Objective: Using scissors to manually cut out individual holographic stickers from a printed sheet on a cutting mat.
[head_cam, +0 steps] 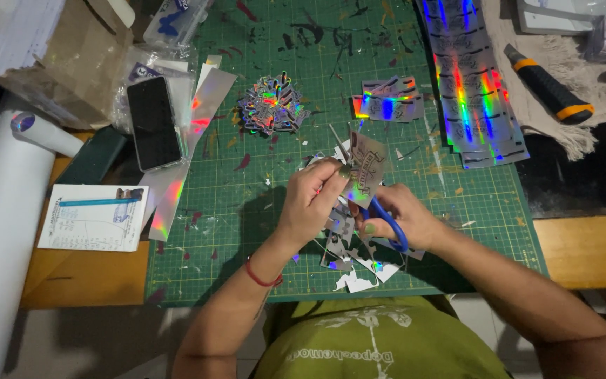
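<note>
My left hand (pixel 311 198) pinches a small holographic sticker piece (pixel 365 165) above the green cutting mat (pixel 247 210). My right hand (pixel 400 216) grips blue-handled scissors (pixel 386 219), whose blades point up into the sticker piece. Silvery offcuts (pixel 353 261) lie scattered on the mat under both hands. A heap of cut-out holographic stickers (pixel 272 105) sits farther back, with a small stack of rectangular ones (pixel 387 100) to its right.
Long holographic sticker sheets (pixel 473 84) lie at the mat's right. An orange-and-black utility knife (pixel 548 84) rests on cloth. A phone (pixel 153 123), a notepad with a blue pen (pixel 92 216), a white roll (pixel 1 231) and cardboard are at left.
</note>
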